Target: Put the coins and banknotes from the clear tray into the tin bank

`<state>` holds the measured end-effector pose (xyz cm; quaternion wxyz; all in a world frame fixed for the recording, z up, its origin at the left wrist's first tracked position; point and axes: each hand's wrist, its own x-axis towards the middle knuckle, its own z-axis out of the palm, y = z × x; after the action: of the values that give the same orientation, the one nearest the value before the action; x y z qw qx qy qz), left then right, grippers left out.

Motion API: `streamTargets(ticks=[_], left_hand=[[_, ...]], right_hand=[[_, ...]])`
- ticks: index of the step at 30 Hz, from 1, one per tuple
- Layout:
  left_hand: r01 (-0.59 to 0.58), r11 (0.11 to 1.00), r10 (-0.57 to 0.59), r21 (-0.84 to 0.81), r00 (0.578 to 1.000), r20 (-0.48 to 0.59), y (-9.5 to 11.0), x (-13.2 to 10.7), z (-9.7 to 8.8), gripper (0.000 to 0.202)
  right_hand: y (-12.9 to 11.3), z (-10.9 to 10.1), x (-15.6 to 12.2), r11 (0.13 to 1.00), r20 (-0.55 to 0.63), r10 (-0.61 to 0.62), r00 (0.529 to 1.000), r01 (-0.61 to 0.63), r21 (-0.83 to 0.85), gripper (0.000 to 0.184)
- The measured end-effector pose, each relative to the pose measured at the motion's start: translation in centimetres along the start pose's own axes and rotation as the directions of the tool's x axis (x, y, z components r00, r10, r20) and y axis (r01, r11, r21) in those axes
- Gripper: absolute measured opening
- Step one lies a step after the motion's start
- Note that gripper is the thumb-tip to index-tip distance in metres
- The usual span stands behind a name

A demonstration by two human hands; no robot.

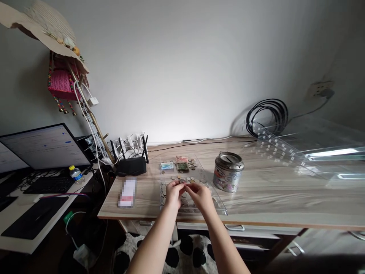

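Note:
My left hand [173, 193] and my right hand [201, 195] meet at the fingertips above a clear plastic tray [201, 167]. Both are closed in a pinch. A small round greyish coin [182, 181] shows at the left fingertips; whatever the right fingers grip is too small to make out. Loose coins [192, 179] lie scattered across the tray, partly hidden by my hands. At its far side are a blue banknote [167, 166], a green banknote [182, 166] and a reddish one [181, 159]. A round printed metal tin [228, 173] with a slotted lid stands upright right of the tray.
On the table's left are a black router [131, 166] and a blurred-out white and pink item [127, 193]. Clear plastic panels [313, 152] and a black cable coil [267, 116] occupy the right. A laptop [47, 146] and bottle [76, 175] stand on the lower desk.

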<state>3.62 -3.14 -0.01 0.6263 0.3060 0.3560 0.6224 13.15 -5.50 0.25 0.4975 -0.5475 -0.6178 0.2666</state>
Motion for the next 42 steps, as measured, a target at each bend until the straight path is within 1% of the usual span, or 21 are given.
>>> streamTargets(ticks=[3,5,6,8,10,12,14,16,18,25,27,30,31,32,33,34,35,36,37,39,42], left_hand=[[-0.019,1.0,0.019,0.01,1.0,0.011,0.3,-0.2,0.0,0.023],[-0.022,1.0,0.023,0.021,0.999,-0.025,0.4,-0.2,-0.1,0.026],[-0.017,0.999,0.019,0.032,0.999,-0.033,0.4,-0.3,-0.1,0.027],[-0.008,0.998,0.009,0.07,1.0,-0.009,0.5,-0.3,-0.1,0.028],[-0.008,0.994,0.005,0.106,1.0,0.028,0.4,-0.3,-0.1,0.028],[-0.004,0.993,0.001,0.119,1.0,0.031,0.5,-0.3,-0.1,0.029],[0.009,0.992,-0.011,0.123,1.0,0.012,0.6,-0.3,0.0,0.029],[0.02,0.991,-0.019,0.13,1.0,-0.007,0.7,-0.4,0.1,0.028],[0.024,0.991,-0.022,0.134,1.0,-0.016,0.8,-0.5,0.1,0.027],[0.045,0.988,-0.044,0.151,0.999,-0.012,1.0,-0.8,0.2,0.026],[0.052,0.987,-0.053,0.151,0.999,-0.002,1.0,-0.9,0.2,0.027],[0.067,0.987,-0.069,0.144,0.998,0.011,1.0,-0.9,0.2,0.027],[0.075,0.986,-0.077,0.147,0.997,0.011,1.0,-0.8,0.2,0.028],[0.083,0.985,-0.086,0.152,0.996,0.013,0.9,-0.8,0.2,0.028],[0.093,0.983,-0.098,0.16,0.995,0.02,0.8,-0.7,0.2,0.029],[0.106,0.979,-0.113,0.173,0.993,0.031,0.8,-0.7,0.1,0.03],[0.118,0.975,-0.129,0.189,0.991,0.046,0.8,-0.7,0.1,0.03],[0.129,0.97,-0.145,0.206,0.988,0.062,0.7,-0.7,0.2,0.031],[0.138,0.965,-0.159,0.221,0.984,0.078,0.7,-0.6,0.2,0.032],[0.141,0.96,-0.17,0.242,0.98,0.102,0.6,-0.6,0.2,0.032],[0.132,0.958,-0.168,0.254,0.978,0.124,0.4,-0.6,0.2,0.032]], right_hand=[[-0.5,-1.2,0.0,0.999,-0.024,-0.025,0.999,0.024,-0.041,0.03],[-0.9,-3.8,0.6,0.991,-0.182,-0.019,0.983,-0.006,-0.137,0.031],[-1.0,-5.5,1.1,0.977,-0.301,-0.007,0.954,-0.058,-0.206,0.031],[-1.2,-9.1,2.7,0.907,-0.543,0.027,0.84,-0.248,-0.339,0.031],[-1.2,-12.3,4.7,0.834,-0.627,-0.051,0.778,-0.312,-0.455,0.028],[-1.2,-14.2,6.8,0.773,-0.576,-0.089,0.813,-0.308,-0.554,0.024],[-1.2,-15.0,8.3,0.732,-0.489,-0.037,0.872,-0.309,-0.607,0.02],[-1.3,-15.1,9.3,0.703,-0.447,0.061,0.892,-0.357,-0.616,0.019],[-1.2,-14.9,9.7,0.682,-0.45,0.119,0.885,-0.403,-0.611,0.02],[0.0,-15.0,9.9,0.687,-0.425,0.069,0.903,-0.352,-0.636,0.021],[-0.2,-14.7,9.5,0.691,-0.43,-0.01,0.903,-0.305,-0.656,0.025],[-1.3,-12.7,7.7,0.734,-0.432,-0.251,0.866,-0.121,-0.668,0.031],[-1.7,-11.6,6.9,0.761,-0.38,-0.287,0.879,-0.032,-0.648,0.031],[-2.0,-10.5,6.0,0.797,-0.278,-0.284,0.918,0.065,-0.6,0.031],[-2.1,-9.2,5.2,0.839,-0.122,-0.253,0.96,0.155,-0.522,0.03],[-2.1,-8.0,4.5,0.879,0.057,-0.218,0.974,0.222,-0.422,0.03],[-2.0,-6.8,4.0,0.911,0.213,-0.195,0.958,0.257,-0.323,0.028],[-1.8,-5.9,3.6,0.934,0.315,-0.182,0.931,0.265,-0.242,0.027],[-1.5,-5.1,3.4,0.949,0.362,-0.174,0.916,0.255,-0.187,0.024],[-1.1,-4.2,3.3,0.965,0.365,-0.151,0.919,0.218,-0.149,0.02],[-1.0,-4.2,3.7,0.963,0.403,-0.12,0.907,0.205,-0.174,0.019]])
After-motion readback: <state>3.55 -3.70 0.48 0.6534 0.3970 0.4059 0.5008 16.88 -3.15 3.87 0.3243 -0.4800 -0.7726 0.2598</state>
